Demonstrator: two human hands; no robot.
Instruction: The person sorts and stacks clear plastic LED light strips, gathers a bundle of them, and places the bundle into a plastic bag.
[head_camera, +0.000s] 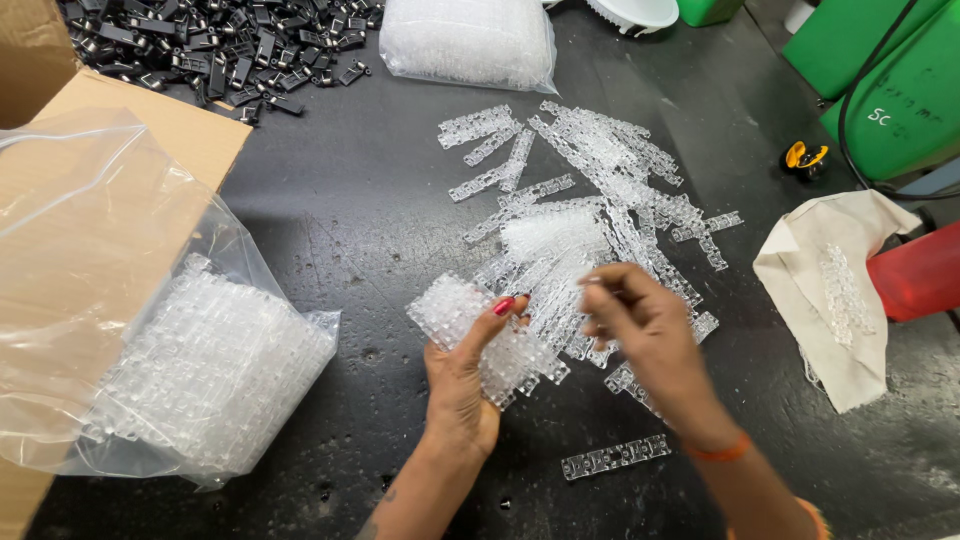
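Both hands work low in the view, over a black table (330, 230). Largest of what is finished, as far as I can judge, is the clear bag (200, 370) at the left, spilling from a cardboard box (150, 130) and packed with neat layers of clear plastic strips; a second filled bag (468, 40) lies at the top. Much remains: a loose heap of strips (600, 190) sprawls across the middle of the table, and one single strip (615, 457) lies apart near the right forearm, so the sorting looks partway through at best. A stack (485, 335) of aligned strips rests in the left hand (460, 385), fingers curled under it and thumb clamped on top. Just beside it, the right hand (640, 320) has its fingertips pinched together at the edge of the heap, blurred, apparently on one strip. Each strip is transparent, ladder-like, a row of small linked cells. Black clips (220, 45) lie piled at the top left, a cloth (835, 290) at the right.
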